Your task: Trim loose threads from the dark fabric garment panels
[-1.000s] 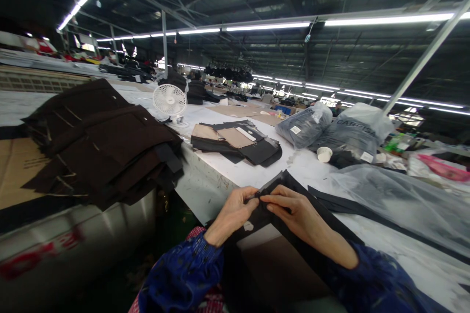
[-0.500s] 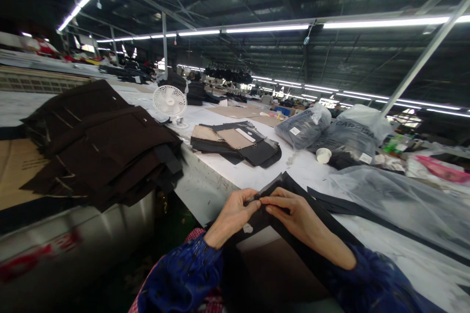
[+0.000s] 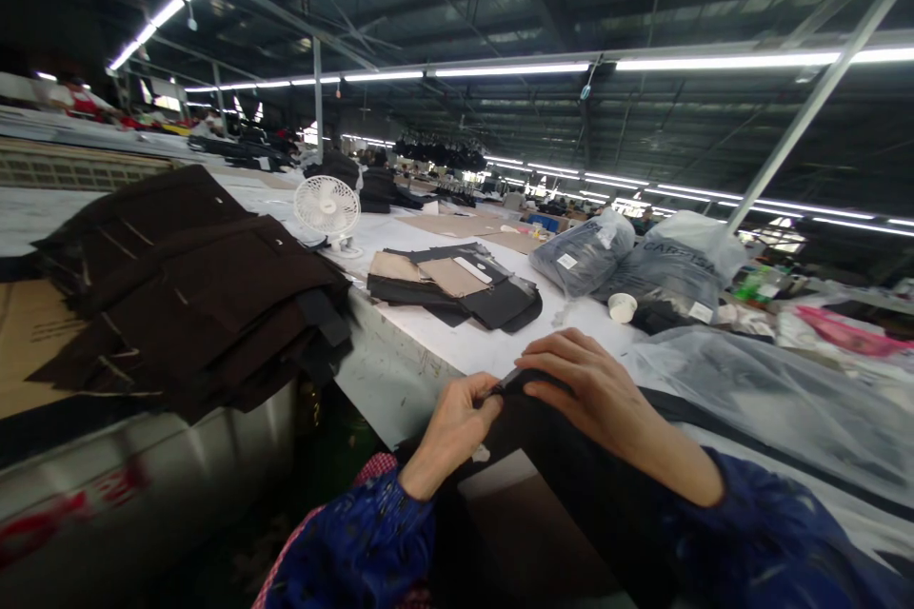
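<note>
A piece of black fabric (image 3: 564,471) hangs over the table's front edge toward my lap, and its upper edge is raised between my hands. My left hand (image 3: 455,425) pinches that edge between thumb and fingers. Just to the right, my right hand (image 3: 589,392) has its fingers over the folded top edge and its thumb underneath. On the fabric lies a brownish rectangular panel (image 3: 525,509), pale at its upper end. A small white scrap (image 3: 481,453) shows close under my left hand.
Brown fabric pieces (image 3: 207,276) lie stacked at the left. Beyond my hands are dark and tan cut pieces (image 3: 457,281) on the white table (image 3: 421,335), near a small white fan (image 3: 327,207). To the right are filled plastic bags (image 3: 664,262), a white cup (image 3: 622,307) and clear plastic sheeting (image 3: 771,390).
My right hand has moved up and right, away from my left fingertips, its fingers now spread along the edge. The fabric's raised corner has folded down. My left hand keeps its pinch.
</note>
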### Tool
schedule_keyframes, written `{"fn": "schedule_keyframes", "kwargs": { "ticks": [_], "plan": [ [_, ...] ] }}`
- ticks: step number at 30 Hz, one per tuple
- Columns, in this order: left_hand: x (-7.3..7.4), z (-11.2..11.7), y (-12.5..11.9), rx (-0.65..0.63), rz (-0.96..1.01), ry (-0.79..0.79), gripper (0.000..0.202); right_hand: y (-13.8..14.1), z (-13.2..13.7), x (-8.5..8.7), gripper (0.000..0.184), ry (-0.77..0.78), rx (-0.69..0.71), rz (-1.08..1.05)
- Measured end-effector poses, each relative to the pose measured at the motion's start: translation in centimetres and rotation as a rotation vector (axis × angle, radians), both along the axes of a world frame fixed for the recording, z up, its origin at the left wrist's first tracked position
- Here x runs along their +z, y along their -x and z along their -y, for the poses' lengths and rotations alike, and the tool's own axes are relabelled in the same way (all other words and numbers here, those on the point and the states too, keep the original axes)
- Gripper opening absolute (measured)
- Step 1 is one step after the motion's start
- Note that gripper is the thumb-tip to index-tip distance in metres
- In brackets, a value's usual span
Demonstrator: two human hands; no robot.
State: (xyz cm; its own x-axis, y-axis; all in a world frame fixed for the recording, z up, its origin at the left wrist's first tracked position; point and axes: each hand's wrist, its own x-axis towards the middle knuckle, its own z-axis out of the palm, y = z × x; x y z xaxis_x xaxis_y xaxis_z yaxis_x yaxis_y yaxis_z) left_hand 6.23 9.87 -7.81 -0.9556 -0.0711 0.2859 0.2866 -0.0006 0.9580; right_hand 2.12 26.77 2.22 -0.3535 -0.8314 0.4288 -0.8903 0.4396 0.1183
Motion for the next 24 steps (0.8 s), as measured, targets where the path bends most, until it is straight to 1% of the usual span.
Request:
{"fn": "schedule_keyframes", "kwargs": {
  "ticks": [1,3,6,9,10,12,14,17,18,20,21,22,24],
  "plan": [
    [0.0,-0.2,-0.1,0.001,-0.031,0.013,0.011,0.2,0.5,0.0,0.024,-0.037,0.039,-0.025],
    [0.1,-0.3,-0.2,0.001,-0.069,0.048,0.014,1.0,1.3,-0.1,0.022,-0.139,0.078,0.013],
    [0.2,0.2,-0.6,-0.057,-0.064,0.089,0.021,2.3,2.1,-0.1,0.016,-0.23,0.055,0.16],
    [0.5,1.5,-1.2,-0.184,-0.031,0.066,0.026,2.8,2.4,0.4,0.014,-0.244,0.024,0.254],
    [0.6,1.9,-1.5,-0.189,-0.019,0.037,0.028,2.8,2.4,0.5,0.012,-0.246,0.021,0.274],
    [0.8,2.7,-2.1,-0.149,0.0,-0.029,0.031,2.7,2.4,0.8,0.011,-0.239,0.013,0.303],
    [1.0,3.0,-2.2,-0.137,0.003,-0.054,0.035,2.7,2.4,0.8,0.01,-0.232,0.006,0.316],
    [0.9,2.3,-1.6,-0.223,-0.006,-0.013,0.036,2.8,2.3,0.5,0.009,-0.23,0.002,0.296],
    [0.9,2.0,-1.3,-0.214,-0.013,-0.001,0.033,2.8,2.2,0.5,0.009,-0.228,-0.003,0.283],
    [0.8,1.4,-0.9,-0.156,-0.031,0.038,0.026,2.8,2.2,0.4,0.009,-0.234,-0.014,0.269],
    [0.7,1.3,-0.8,-0.135,-0.042,0.076,0.026,2.7,2.1,0.5,0.009,-0.242,-0.018,0.272],
    [0.7,1.2,-0.8,-0.135,-0.053,0.122,0.028,2.5,2.1,0.6,0.009,-0.25,-0.019,0.283],
    [0.8,1.5,-1.0,-0.183,-0.082,0.218,0.033,2.0,2.0,0.9,0.008,-0.253,-0.011,0.315]
  ]
}}
